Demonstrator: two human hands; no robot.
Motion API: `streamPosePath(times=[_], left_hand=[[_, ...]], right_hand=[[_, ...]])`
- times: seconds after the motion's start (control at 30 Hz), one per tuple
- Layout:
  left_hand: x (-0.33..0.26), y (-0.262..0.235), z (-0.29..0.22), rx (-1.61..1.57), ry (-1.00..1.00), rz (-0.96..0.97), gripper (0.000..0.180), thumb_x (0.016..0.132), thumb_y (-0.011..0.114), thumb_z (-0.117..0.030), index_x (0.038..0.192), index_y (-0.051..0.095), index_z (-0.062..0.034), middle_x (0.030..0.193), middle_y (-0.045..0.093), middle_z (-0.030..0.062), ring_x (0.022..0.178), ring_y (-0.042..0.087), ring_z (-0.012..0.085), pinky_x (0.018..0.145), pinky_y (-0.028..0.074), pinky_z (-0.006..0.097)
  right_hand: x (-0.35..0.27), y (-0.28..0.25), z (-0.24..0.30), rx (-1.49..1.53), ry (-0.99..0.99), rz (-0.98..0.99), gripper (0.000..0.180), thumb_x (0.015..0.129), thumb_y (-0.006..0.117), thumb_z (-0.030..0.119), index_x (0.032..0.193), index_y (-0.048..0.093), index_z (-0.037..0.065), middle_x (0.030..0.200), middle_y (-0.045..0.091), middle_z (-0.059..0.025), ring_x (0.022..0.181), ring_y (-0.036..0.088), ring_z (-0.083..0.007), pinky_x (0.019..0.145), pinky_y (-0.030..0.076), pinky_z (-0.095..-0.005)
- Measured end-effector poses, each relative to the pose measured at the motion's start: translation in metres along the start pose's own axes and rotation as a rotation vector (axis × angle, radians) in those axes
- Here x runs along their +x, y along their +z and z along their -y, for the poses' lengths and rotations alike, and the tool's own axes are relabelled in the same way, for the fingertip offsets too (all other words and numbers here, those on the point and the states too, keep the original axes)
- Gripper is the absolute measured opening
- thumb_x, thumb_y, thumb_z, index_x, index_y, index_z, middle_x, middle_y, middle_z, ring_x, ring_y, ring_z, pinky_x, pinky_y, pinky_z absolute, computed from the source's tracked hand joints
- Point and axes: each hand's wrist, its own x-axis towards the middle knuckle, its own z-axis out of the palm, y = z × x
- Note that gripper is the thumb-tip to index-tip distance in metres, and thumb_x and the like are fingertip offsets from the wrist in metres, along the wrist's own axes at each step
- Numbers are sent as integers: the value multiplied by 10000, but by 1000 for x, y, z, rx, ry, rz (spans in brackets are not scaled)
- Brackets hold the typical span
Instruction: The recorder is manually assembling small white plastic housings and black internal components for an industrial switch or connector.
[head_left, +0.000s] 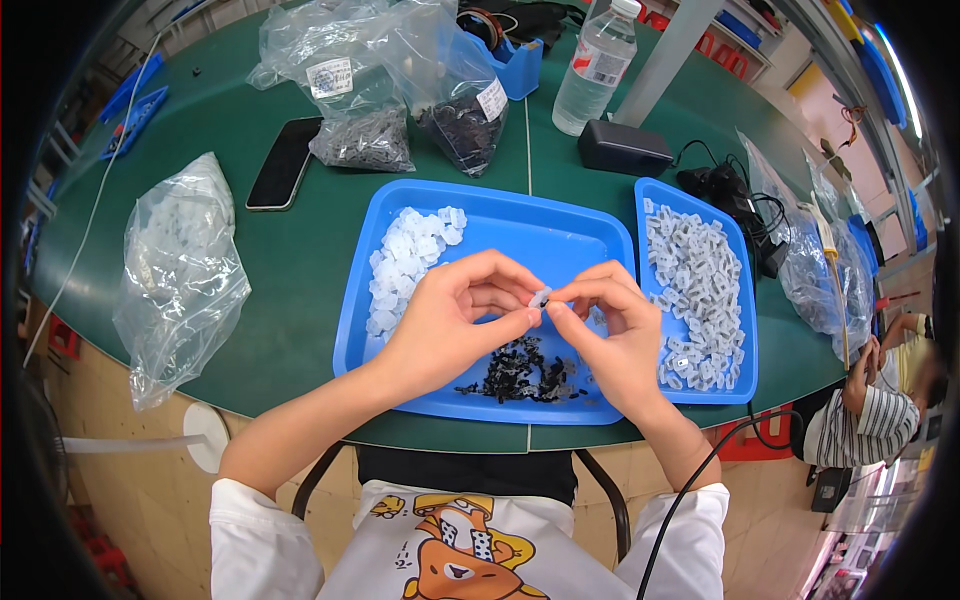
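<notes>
Both hands meet above a blue tray (500,205). My left hand (455,315) pinches a small translucent plastic piece (540,298) between thumb and forefinger. From the other side, my right hand (615,325) closes thumb and forefinger on a tiny dark part (545,304) at that piece's edge; its exact shape is too small to make out. Below the fingers lies a heap of small black parts (515,375). White translucent pieces (405,255) are piled at the tray's left, partly behind my left hand. A few grey pieces beside my right hand are mostly hidden by it.
A smaller blue tray (748,300) full of grey translucent parts (695,290) adjoins on the right. Around them are a plastic bag (185,270), a phone (284,165), bags of parts (365,138), a water bottle (597,70), a black box (625,148) and cables. Another person (870,410) sits far right.
</notes>
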Motion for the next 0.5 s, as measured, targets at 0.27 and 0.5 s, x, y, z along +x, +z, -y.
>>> streamPosePath(times=[0.27, 0.5], left_hand=[[0, 0, 0, 45, 8, -11, 194, 837, 700, 4, 1010, 616, 22, 1019, 642, 73, 894, 630, 107, 842, 516, 254], [-2, 0, -3, 151, 31, 11, 205, 845, 695, 10, 1031, 609, 23, 1023, 643, 89, 925, 633, 137, 860, 506, 291]], right_hand=[[1, 2, -4, 66, 8, 20, 103, 806, 722, 10, 903, 695, 32, 868, 575, -31, 746, 516, -92, 677, 434, -227], [-1, 6, 1, 248, 150, 40, 124, 854, 685, 10, 968, 644, -16, 915, 613, -47, 824, 590, -102, 736, 484, -250]])
